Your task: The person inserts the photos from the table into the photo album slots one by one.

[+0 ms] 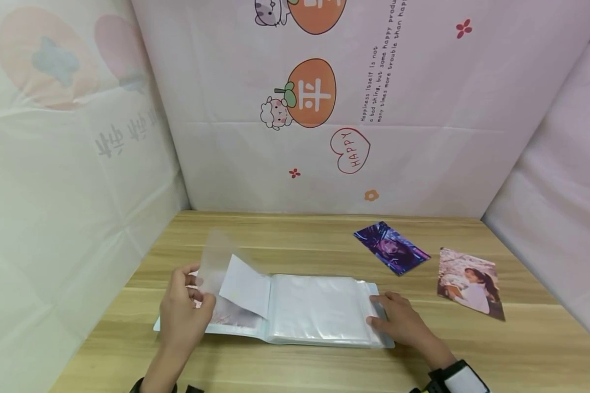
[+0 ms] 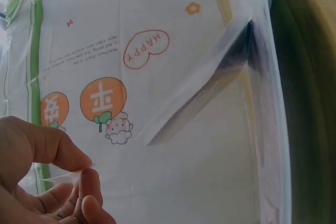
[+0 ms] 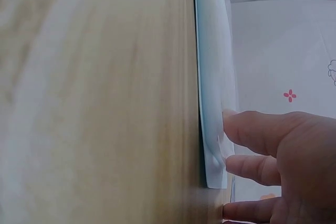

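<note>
A photo album (image 1: 319, 308) with clear plastic sleeves lies spread on the table. My left hand (image 1: 184, 305) pinches the edge of a raised transparent sleeve page (image 1: 216, 256) between thumb and finger, as the left wrist view (image 2: 50, 179) also shows. In or against that page a white rectangular card (image 1: 246, 286) stands tilted near the spine; which, I cannot tell. Below it, part of a pinkish picture (image 1: 233, 316) shows on the left side. My right hand (image 1: 398, 319) rests its fingertips on the album's right edge, thumb and fingers extended, also seen in the right wrist view (image 3: 283, 156).
On the wooden table (image 1: 295, 371), a purple-blue photo (image 1: 392, 248) lies behind the album's right end. Farther right is a photo of a person among pink blossoms (image 1: 471, 284). Printed white cloth (image 1: 226, 164) walls the back and both sides.
</note>
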`<state>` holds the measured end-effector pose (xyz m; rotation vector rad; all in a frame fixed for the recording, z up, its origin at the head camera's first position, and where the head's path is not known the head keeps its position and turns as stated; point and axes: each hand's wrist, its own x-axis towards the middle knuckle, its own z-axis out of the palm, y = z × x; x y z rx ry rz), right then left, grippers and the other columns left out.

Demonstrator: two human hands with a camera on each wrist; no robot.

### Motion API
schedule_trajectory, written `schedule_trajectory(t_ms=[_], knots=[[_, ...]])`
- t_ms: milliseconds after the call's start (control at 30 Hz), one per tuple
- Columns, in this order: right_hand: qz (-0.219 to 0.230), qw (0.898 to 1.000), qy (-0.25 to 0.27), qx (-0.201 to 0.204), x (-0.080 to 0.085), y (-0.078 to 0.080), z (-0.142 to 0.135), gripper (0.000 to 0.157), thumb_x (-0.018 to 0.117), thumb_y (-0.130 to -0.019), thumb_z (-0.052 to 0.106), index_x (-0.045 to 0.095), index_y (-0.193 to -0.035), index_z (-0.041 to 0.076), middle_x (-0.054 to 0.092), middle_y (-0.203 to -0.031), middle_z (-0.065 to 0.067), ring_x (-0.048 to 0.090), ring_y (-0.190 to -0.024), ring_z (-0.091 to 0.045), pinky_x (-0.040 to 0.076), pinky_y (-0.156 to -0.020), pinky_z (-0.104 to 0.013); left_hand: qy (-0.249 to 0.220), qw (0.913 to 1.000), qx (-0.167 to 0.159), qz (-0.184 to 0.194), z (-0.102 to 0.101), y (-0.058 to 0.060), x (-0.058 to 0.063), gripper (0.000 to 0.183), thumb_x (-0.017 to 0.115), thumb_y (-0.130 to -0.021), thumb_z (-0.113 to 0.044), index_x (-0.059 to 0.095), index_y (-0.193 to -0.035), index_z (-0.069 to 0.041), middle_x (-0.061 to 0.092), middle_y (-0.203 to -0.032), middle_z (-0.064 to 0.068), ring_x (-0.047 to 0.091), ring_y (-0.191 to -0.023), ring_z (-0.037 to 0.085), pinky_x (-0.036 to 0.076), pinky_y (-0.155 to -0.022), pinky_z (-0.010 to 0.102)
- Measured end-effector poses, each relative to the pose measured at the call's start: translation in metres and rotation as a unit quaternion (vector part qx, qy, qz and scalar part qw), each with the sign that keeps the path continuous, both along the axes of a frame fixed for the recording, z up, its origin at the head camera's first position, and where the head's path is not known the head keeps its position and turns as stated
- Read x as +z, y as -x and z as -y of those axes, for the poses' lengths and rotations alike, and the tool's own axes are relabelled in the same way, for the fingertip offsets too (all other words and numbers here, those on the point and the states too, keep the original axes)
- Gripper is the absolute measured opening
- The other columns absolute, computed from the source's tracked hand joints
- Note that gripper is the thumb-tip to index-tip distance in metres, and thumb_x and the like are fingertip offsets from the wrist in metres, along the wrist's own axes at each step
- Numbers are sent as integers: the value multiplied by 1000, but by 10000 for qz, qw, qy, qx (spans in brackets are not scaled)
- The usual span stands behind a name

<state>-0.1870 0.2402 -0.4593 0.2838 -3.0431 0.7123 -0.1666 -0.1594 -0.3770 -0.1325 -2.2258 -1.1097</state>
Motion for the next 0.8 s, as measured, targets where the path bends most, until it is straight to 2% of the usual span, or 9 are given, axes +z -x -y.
schedule_trajectory(t_ms=[267,500,667,800], knots=[[-22,10000,77,30,1,-1,0,50,69,-83,27,57,-122,-1,50,-122,-27,41,-113,-49,36,-87,-63,48,9974,331,640,14,-2,-14,52,61,-66,10,50,-116,2,54,-90,11,54,-64,14,41,-50,24],[-66,9999,58,103,2,-1,0,51,69,-83,29,57,-122,-2,50,-121,-28,42,-112,-51,37,-85,-63,255,9920,398,1167,28,1,-26,57,61,-67,10,43,-121,7,52,-97,21,57,-70,25,44,-54,33],[-52,9999,66,91,2,-1,0,51,69,-83,28,57,-122,-2,50,-121,-28,41,-112,-50,37,-86,-63,525,9850,499,1567,37,4,-34,59,64,-67,8,43,-122,6,51,-100,25,54,-75,30,43,-63,45],[-52,9999,77,48,1,-1,0,49,69,-83,25,56,-122,-2,50,-122,-27,41,-113,-50,36,-87,-63,655,9768,392,2001,43,6,-38,60,65,-69,5,42,-124,7,49,-105,30,51,-87,39,43,-68,51]])
